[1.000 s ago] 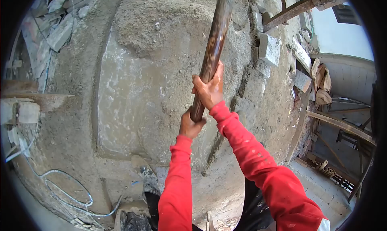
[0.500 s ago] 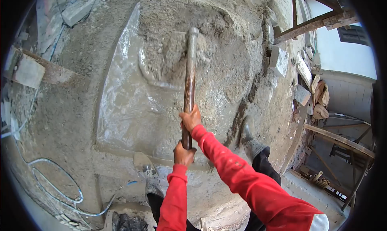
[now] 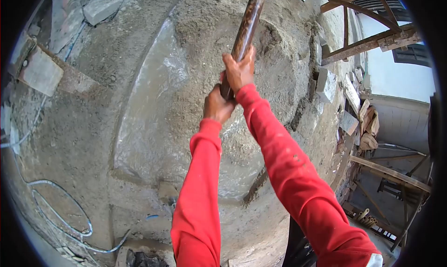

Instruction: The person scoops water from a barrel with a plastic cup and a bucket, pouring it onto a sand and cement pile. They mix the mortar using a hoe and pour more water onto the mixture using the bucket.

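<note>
Both of my hands are wrapped round the dark wooden handle of a hoe (image 3: 250, 25). My right hand (image 3: 240, 71) grips higher up, and my left hand (image 3: 217, 104) is closed just below it at the lower end. The handle slants up and away, and its far end passes out of the top of the view, so the hoe's head is hidden. Beneath lies a heap of wet grey mortar (image 3: 200, 85), with a watery, shiny pool (image 3: 146, 108) along its left side.
Concrete blocks (image 3: 326, 84) line the right side. Rusty framing (image 3: 361, 48) stands beyond them at the upper right. A looped hose (image 3: 60, 185) lies on the ground at lower left. A board with a pale block (image 3: 43, 75) is at the left edge.
My hands have risen and moved forward with the hoe. Its head, which was in the mortar, has left the view. Mortar now covers part of the watery area nearer me.
</note>
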Action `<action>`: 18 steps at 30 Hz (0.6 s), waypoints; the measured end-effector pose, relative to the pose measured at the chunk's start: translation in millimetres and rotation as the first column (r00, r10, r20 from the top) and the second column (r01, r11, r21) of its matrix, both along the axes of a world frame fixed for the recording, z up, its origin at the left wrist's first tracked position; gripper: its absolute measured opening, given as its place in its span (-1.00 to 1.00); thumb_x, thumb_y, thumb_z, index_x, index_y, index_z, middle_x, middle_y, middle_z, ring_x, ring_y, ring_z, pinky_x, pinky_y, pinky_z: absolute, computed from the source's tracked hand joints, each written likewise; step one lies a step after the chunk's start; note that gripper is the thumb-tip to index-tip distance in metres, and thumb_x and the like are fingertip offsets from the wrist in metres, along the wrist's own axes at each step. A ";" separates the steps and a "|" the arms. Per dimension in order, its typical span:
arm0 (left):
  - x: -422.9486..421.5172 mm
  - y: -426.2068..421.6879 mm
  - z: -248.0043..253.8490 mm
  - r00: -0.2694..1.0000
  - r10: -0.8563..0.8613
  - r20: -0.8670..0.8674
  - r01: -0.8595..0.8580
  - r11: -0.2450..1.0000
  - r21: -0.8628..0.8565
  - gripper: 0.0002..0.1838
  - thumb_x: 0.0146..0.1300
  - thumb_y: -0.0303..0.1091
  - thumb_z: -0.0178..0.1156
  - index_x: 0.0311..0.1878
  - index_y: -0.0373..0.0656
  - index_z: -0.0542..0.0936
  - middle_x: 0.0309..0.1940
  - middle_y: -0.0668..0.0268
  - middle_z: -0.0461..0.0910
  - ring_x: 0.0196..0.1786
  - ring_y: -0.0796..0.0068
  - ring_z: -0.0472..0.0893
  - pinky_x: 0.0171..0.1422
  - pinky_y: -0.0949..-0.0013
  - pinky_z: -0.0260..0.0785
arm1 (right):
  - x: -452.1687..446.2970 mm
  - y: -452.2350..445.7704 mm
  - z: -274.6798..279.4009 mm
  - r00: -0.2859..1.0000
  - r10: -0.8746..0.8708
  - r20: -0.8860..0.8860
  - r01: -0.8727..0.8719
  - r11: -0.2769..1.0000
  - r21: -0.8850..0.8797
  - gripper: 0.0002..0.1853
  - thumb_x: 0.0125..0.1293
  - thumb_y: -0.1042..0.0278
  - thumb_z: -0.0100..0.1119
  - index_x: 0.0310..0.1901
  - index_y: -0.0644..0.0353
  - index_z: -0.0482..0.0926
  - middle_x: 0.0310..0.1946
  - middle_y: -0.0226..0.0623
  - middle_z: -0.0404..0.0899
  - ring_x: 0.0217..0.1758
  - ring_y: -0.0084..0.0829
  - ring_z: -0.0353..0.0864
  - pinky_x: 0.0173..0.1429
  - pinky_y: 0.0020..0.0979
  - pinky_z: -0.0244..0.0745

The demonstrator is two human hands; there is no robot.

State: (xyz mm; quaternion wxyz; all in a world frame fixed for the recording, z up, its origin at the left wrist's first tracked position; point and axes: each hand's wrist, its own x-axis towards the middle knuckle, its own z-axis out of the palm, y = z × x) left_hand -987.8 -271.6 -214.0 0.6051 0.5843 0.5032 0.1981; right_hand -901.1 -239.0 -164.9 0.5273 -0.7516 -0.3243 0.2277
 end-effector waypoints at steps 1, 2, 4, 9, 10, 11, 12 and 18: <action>3.3 24.8 -20.9 1.000 0.015 0.013 -0.015 0.999 0.031 -0.69 -0.03 -0.25 0.30 -0.33 -0.24 0.46 -0.66 0.25 0.50 -0.68 0.45 0.50 -0.61 0.36 0.32 | 5.6 28.1 -10.7 0.989 -0.015 -0.147 0.005 0.998 -0.067 -0.45 0.14 0.34 0.13 0.06 0.29 0.07 -0.52 -0.05 0.44 -0.67 -0.30 0.52 -0.61 -0.28 0.53; -4.3 47.1 -6.2 0.999 -0.016 0.035 0.021 0.987 -0.157 -0.73 -0.04 -0.27 0.30 -0.41 -0.22 0.46 -0.68 0.31 0.47 -0.68 0.49 0.49 -0.62 0.39 0.30 | 10.5 52.2 -25.9 0.969 -0.020 -0.246 -0.019 0.987 -0.158 -0.47 0.13 0.34 0.15 0.01 0.29 0.07 -0.48 -0.02 0.45 -0.65 -0.28 0.54 -0.61 -0.26 0.54; -25.5 61.8 -9.6 0.999 -0.023 0.049 0.035 0.963 -0.267 -0.78 -0.03 -0.33 0.26 -0.45 -0.23 0.45 -0.69 0.32 0.46 -0.69 0.48 0.49 -0.63 0.40 0.30 | 3.5 72.1 -59.2 0.940 -0.022 -0.341 -0.067 0.967 -0.247 -0.48 0.13 0.34 0.17 -0.04 0.29 0.07 -0.44 0.00 0.46 -0.63 -0.26 0.56 -0.61 -0.23 0.55; -96.0 -10.3 -71.8 0.997 0.060 0.050 -0.029 0.879 -0.477 -0.88 -0.05 -0.51 0.16 -0.43 -0.25 0.41 -0.71 0.26 0.43 -0.76 0.39 0.46 -0.71 0.30 0.27 | -70.6 16.3 -147.9 0.993 0.026 -0.115 -0.086 0.823 -0.561 -0.33 0.03 0.35 0.28 0.05 0.29 0.04 -0.20 0.24 0.47 -0.36 -0.02 0.63 -0.43 -0.15 0.63; -111.3 -27.1 -79.8 0.990 0.110 0.086 -0.050 0.854 -0.518 -0.86 -0.06 -0.54 0.14 -0.43 -0.23 0.38 -0.73 0.28 0.41 -0.78 0.40 0.43 -0.73 0.31 0.25 | -90.9 1.3 -123.4 0.978 0.017 -0.209 -0.136 0.810 -0.570 -0.33 0.02 0.34 0.29 0.06 0.25 0.06 -0.22 0.21 0.48 -0.36 -0.01 0.63 -0.42 -0.17 0.63; -125.8 -39.3 -71.7 0.984 0.115 0.140 -0.027 0.859 -0.512 -0.85 -0.06 -0.55 0.13 -0.43 -0.22 0.36 -0.74 0.30 0.39 -0.79 0.44 0.41 -0.74 0.33 0.23 | -108.1 -8.7 -128.2 0.998 0.029 -0.055 -0.056 0.809 -0.585 -0.35 0.01 0.36 0.30 0.04 0.22 0.08 -0.25 0.14 0.49 -0.43 -0.05 0.63 -0.46 -0.17 0.62; -136.8 -49.1 -58.8 0.994 0.098 0.055 -0.056 0.854 -0.517 -0.84 -0.08 -0.56 0.12 -0.42 -0.23 0.35 -0.74 0.30 0.39 -0.78 0.46 0.41 -0.74 0.35 0.24 | -111.3 -18.1 -124.4 0.986 0.009 -0.169 -0.102 0.826 -0.555 -0.41 0.00 0.39 0.29 -0.01 0.22 0.13 -0.29 0.09 0.49 -0.49 -0.11 0.61 -0.50 -0.19 0.60; -190.6 -142.2 -22.1 0.974 0.205 -0.098 -0.227 0.853 -0.470 -0.79 -0.13 -0.57 0.15 -0.39 -0.20 0.34 -0.72 0.35 0.36 -0.77 0.50 0.40 -0.70 0.37 0.24 | -136.6 -51.9 -118.5 0.576 -0.108 -0.811 -0.199 0.943 -0.267 -0.66 0.00 0.54 0.23 -0.25 0.19 0.26 -0.56 -0.22 0.42 -0.70 -0.36 0.48 -0.66 -0.32 0.45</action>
